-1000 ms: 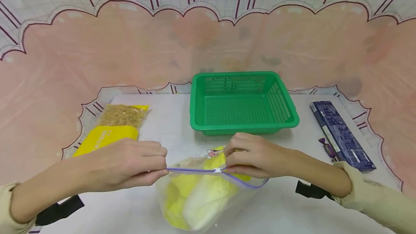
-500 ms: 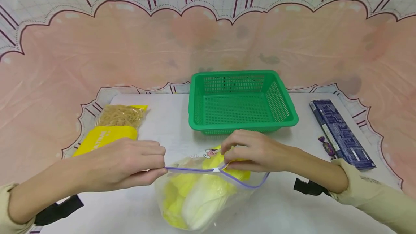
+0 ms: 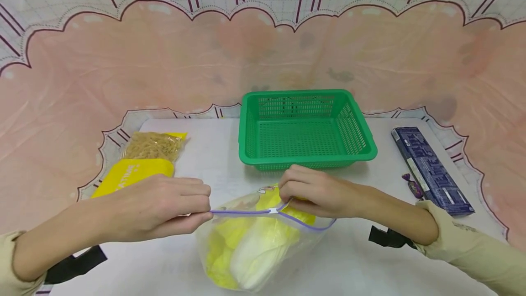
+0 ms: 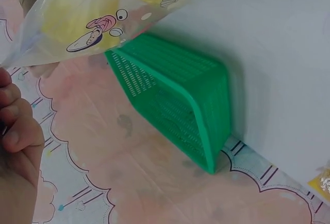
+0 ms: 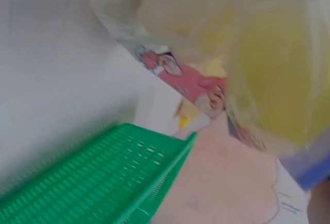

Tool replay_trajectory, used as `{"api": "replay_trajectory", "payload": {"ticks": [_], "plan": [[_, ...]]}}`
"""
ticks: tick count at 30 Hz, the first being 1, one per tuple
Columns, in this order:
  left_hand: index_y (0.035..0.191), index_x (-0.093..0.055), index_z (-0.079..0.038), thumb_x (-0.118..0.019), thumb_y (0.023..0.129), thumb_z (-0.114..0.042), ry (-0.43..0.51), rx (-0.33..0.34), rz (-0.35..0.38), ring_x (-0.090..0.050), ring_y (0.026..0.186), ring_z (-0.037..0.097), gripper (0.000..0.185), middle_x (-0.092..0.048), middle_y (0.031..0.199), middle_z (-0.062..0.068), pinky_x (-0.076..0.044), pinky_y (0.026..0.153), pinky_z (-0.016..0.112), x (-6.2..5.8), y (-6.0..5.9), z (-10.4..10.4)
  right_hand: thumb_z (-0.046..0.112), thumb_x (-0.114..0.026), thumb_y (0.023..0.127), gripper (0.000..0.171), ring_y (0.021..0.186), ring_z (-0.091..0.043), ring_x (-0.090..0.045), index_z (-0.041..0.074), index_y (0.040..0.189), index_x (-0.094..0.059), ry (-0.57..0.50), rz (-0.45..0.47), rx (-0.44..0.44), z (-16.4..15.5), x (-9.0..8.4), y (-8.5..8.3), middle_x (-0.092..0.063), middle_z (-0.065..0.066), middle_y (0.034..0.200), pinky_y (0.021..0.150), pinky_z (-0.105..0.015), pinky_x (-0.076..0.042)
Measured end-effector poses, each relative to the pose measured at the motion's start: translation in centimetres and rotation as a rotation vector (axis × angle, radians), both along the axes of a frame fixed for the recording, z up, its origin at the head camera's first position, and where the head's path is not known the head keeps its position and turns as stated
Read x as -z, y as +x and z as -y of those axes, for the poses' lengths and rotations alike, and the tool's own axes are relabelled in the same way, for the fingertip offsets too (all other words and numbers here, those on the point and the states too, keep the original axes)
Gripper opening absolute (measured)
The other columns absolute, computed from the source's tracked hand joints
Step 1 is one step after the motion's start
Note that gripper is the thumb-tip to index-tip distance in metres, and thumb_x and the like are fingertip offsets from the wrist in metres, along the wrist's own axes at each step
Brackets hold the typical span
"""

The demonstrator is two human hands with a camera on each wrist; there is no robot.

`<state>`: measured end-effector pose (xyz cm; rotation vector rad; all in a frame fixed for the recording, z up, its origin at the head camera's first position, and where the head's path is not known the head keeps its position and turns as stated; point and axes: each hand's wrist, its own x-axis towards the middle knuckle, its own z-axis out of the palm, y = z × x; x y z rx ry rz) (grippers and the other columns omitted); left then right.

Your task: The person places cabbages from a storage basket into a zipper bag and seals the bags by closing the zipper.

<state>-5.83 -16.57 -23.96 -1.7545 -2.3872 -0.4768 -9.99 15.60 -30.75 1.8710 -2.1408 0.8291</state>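
In the head view, a clear zip bag (image 3: 297,252) with a purple zip strip (image 3: 242,213) stands low over the table. Inside it is a yellow and white leafy head that looks like a napa cabbage (image 3: 256,257). My left hand (image 3: 172,207) pinches the strip's left end. Just right of the white slider (image 3: 273,211), my right hand (image 3: 314,192) pinches the bag's far rim, while the near rim bows outward. Left of the slider the strip runs as one line. The left wrist view shows cartoon print (image 4: 100,24) on the bag.
Behind the bag stands a green basket (image 3: 302,159) with nothing in it. At left lie a yellow packet (image 3: 144,168) and a pack of dry, noodle-like food (image 3: 152,146). A dark blue box (image 3: 435,172) and a purple-wrapped candy (image 3: 412,187) lie at right.
My right hand has shifted slightly left, and the cartoon print beside it has mostly dropped from sight. My left hand stays at the strip's end; the slider keeps nearly the same place.
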Motion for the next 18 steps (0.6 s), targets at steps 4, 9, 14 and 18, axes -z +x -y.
{"api": "replay_trajectory", "payload": {"ticks": [4,9,14,18], "plan": [[0.075,-0.050,-0.025,-0.049,0.101,-0.026,0.008,-0.019,0.016,-0.032,0.066,-0.006,0.026,-0.035,0.067,-0.014,-0.022,0.058,0.001,0.1,0.2,-0.3,-0.001,-0.063,0.085,0.021,0.100,-0.006,-0.051,0.014,0.100,-0.058,0.059,0.127,-0.013,-0.3,-0.8,-0.1,-0.059,0.005,0.104,0.086,-0.015,-0.047],[0.074,-0.051,-0.024,-0.051,0.100,-0.025,0.042,-0.029,0.050,-0.030,0.064,-0.006,0.026,-0.035,0.066,-0.013,-0.021,0.056,0.001,0.4,0.4,-0.8,0.014,-0.070,0.088,0.017,0.097,-0.004,-0.053,0.015,0.103,-0.063,0.013,0.173,0.021,0.2,-1.3,1.0,-0.063,0.008,0.102,0.085,-0.016,-0.048],[0.074,-0.049,-0.023,-0.056,0.096,-0.018,0.094,0.037,0.022,-0.029,0.062,-0.006,0.024,-0.035,0.065,-0.013,-0.019,0.055,0.001,0.3,0.4,-1.2,0.023,-0.071,0.090,0.011,0.080,-0.003,-0.049,0.016,0.087,-0.062,-0.076,-0.027,0.055,1.4,-1.3,2.4,-0.059,0.009,0.082,0.072,-0.008,-0.041],[0.078,-0.053,-0.023,-0.063,0.091,-0.013,0.072,0.134,0.015,-0.032,0.062,-0.006,0.019,-0.037,0.067,-0.013,-0.022,0.057,-0.003,-0.1,0.3,-1.2,0.015,-0.059,0.092,0.012,0.073,-0.007,-0.041,0.015,0.081,-0.057,-0.031,-0.226,0.034,1.9,-1.7,3.1,-0.051,0.007,0.077,0.065,-0.013,-0.035]]}}
